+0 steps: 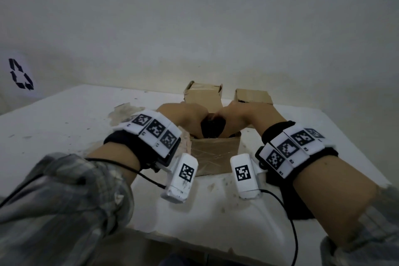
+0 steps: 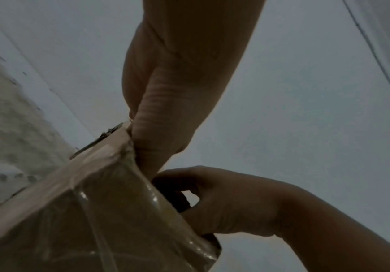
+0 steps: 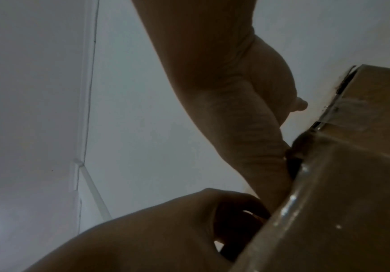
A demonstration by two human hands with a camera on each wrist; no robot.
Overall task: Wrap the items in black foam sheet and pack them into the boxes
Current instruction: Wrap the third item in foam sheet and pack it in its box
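Note:
A black foam-wrapped bundle (image 1: 212, 128) sticks up out of the open top of a taped cardboard box (image 1: 216, 154) at the middle of the table. My left hand (image 1: 192, 122) grips the bundle from the left and my right hand (image 1: 234, 120) grips it from the right, both wrists bent down over the box. In the left wrist view the right hand (image 2: 224, 198) curls round the dark foam (image 2: 175, 196) at the box (image 2: 96, 211) rim. In the right wrist view the left hand (image 3: 166, 230) curls round it beside the box (image 3: 340, 202). The fingertips and the wrapped item are hidden.
Two more cardboard boxes (image 1: 203, 95) (image 1: 252, 97) stand just behind the hands, near the wall. A flat black foam sheet (image 1: 282, 203) lies on the white, stained table (image 1: 64, 127) under my right wrist. Cables hang from both wrist cameras.

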